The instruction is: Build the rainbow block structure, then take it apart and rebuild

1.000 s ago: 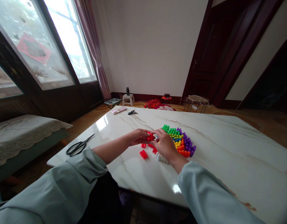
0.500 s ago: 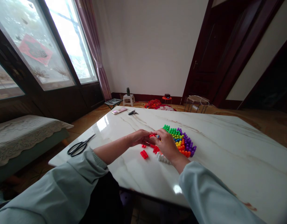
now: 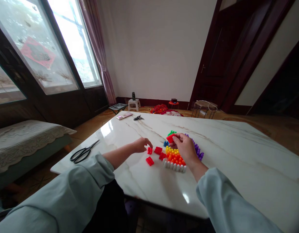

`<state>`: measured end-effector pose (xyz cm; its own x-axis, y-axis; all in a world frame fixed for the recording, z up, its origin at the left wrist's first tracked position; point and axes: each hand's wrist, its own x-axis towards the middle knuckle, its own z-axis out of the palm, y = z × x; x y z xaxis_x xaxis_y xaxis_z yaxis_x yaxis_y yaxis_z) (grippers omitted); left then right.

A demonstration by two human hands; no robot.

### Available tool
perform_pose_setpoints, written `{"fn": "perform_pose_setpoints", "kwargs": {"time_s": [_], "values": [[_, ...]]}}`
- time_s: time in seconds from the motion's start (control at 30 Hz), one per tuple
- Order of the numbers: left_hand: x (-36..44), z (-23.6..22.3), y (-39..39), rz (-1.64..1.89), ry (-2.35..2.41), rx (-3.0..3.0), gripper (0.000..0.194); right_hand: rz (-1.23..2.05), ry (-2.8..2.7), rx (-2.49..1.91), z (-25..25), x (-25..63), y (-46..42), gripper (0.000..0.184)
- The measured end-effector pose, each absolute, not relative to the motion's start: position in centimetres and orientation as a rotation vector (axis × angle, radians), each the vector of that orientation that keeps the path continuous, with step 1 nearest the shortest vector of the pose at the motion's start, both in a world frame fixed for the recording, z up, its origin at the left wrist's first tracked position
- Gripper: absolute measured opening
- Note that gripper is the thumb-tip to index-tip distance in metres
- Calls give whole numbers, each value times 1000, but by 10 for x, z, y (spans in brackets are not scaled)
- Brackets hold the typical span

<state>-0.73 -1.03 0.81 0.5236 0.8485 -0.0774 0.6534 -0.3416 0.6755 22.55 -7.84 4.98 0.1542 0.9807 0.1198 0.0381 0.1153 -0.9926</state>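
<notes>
The table [image 3: 224, 161] is white with brown veins, the pieces [image 3: 175, 157] well inside its edges red, white, orange, yellow, blue, green and purple, the scissors [image 3: 86, 150] by its left edge black.

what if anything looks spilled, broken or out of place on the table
Nothing clearly stands out. The loose red pieces on the table lie at uneven angles beside the coloured bead rows, but I see no obvious damage or spill.
</notes>
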Motion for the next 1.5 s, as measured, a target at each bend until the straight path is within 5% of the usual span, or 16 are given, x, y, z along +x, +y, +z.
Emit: {"fn": "perform_pose_setpoints", "kwargs": {"time_s": [0.37, 0.6, 1.0, 1.3, 1.5], "values": [[-5, -9, -11, 280, 1166, 2260, 40, 1029, -1231, -1228, 43, 228, -81, 22], [2, -10, -14, 437, 1201, 1977, 12, 1013, -1275, -1258, 42, 227, -83, 22], [25, 33, -28, 598, 897, 1146, 38, 681, -1572, -1217, 35, 222, -82, 23], [40, 32, -38, 566, 799, 999, 47, 589, -1658, -1221, 39, 215, -88, 10], [41, 35, -42, 545, 765, 1071, 54, 549, -1654, -1284, 38, 216, -87, 23]]}}
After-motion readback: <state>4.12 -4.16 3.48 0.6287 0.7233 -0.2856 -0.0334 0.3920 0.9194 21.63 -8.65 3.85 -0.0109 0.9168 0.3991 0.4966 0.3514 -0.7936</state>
